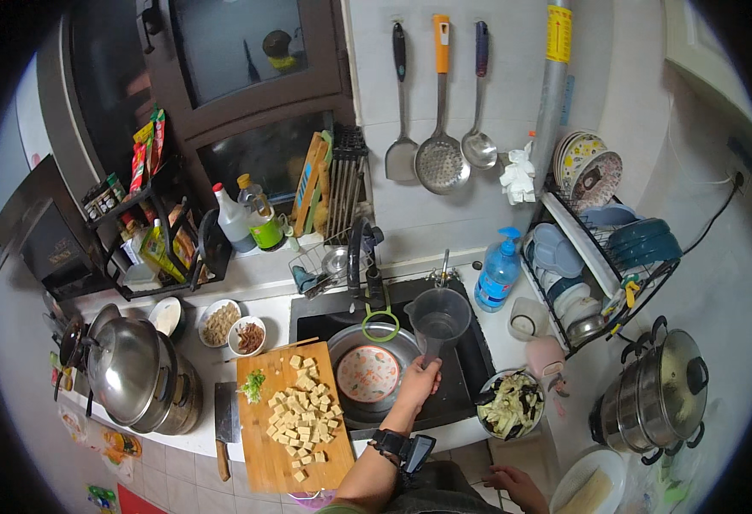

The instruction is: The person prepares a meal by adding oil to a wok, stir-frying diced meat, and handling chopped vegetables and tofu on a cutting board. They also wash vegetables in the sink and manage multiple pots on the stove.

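My left hand [422, 385], a black watch on its wrist, grips the handle of a clear plastic scoop [441, 315] over the black sink [472, 392]. Below and left of the scoop, a patterned orange-and-white dish [368, 374] sits inside a metal basin [337, 344]. A green ring [381, 325] is seen below the black faucet [355, 257]. Low in the picture, my right hand [514, 487] is apart from the counter with nothing visible in it, its fingers pointing left. Nearest to it on the counter is a bowl of cut eggplant [511, 406].
A wooden cutting board [254, 443] bears tofu cubes [302, 411] and chopped scallion [252, 387]. Left of it lies a cleaver [227, 414], with a large steel pot [129, 372] beyond. A blue soap bottle [498, 273] and a dish rack [578, 270] stand right of the sink.
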The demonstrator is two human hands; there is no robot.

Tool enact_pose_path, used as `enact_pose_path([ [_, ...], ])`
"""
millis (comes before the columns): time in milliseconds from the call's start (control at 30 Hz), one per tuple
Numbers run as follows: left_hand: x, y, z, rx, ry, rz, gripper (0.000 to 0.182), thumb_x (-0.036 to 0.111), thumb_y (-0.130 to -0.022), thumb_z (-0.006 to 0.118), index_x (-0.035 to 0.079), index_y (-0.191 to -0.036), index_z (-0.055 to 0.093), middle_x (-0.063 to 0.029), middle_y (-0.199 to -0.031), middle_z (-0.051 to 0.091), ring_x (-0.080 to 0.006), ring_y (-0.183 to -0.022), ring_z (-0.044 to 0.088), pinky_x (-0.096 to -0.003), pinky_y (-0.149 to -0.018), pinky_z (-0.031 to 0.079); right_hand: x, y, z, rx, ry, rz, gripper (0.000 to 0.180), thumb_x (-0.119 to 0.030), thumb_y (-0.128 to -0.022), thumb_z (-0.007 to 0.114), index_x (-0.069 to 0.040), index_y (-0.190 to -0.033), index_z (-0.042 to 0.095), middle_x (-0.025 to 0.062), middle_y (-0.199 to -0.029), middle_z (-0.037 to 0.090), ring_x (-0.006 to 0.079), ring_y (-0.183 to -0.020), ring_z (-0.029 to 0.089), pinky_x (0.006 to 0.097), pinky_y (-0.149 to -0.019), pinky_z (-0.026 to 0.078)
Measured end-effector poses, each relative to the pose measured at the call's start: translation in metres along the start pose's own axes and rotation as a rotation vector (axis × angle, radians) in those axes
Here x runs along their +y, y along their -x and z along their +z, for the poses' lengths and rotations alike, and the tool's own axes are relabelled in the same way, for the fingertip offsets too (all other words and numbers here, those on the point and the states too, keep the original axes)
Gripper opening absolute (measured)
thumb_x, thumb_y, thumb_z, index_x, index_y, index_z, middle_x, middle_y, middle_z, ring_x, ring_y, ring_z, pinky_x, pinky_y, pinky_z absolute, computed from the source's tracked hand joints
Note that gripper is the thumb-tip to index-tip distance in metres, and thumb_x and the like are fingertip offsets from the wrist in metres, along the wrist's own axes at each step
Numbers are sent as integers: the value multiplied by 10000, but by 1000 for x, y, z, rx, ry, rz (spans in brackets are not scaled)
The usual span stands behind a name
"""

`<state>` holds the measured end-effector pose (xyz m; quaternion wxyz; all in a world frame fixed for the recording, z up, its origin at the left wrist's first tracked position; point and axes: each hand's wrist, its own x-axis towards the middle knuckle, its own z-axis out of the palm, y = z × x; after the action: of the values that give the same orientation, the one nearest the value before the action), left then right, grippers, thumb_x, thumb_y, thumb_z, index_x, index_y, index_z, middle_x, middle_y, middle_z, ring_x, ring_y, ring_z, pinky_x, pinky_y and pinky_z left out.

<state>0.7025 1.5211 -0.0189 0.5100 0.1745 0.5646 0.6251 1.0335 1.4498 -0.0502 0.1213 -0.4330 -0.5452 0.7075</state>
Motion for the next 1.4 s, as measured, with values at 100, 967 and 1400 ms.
enact_pose_path([
  [100, 4, 2, 1, -20, -6, -2, 227, 194, -880, 573, 11, -1010, 537, -1, -591, 502, -70, -435, 434, -212, -392, 337, 21, -10, -6, 2, -40, -2, 344, -253, -960, 456, 17, -1155, 538, 128, -1114, 602, 218, -978, 601, 345, -864, 464],
  [967, 1, 6, -4, -9, 2, -6, 373, 201, -878, 586, -50, -1131, 477, -8, -597, 508, -71, -440, 438, -207, -394, 338, -11, -6, 5, -47, 223, -155, 336, -188, -949, 469, -32, -1247, 475, 115, -1028, 638, 208, -968, 601, 322, -876, 455],
  [1400, 9, 8, 2, 8, -66, 39, 229, 196, -882, 568, -8, -972, 517, -11, -594, 508, -76, -439, 442, -217, -401, 335, -47, 10, 11, -56, 67, -168, 306, -115, -954, 448, 0, -1235, 488, 117, -1044, 631, 181, -995, 591, 297, -879, 458],
])
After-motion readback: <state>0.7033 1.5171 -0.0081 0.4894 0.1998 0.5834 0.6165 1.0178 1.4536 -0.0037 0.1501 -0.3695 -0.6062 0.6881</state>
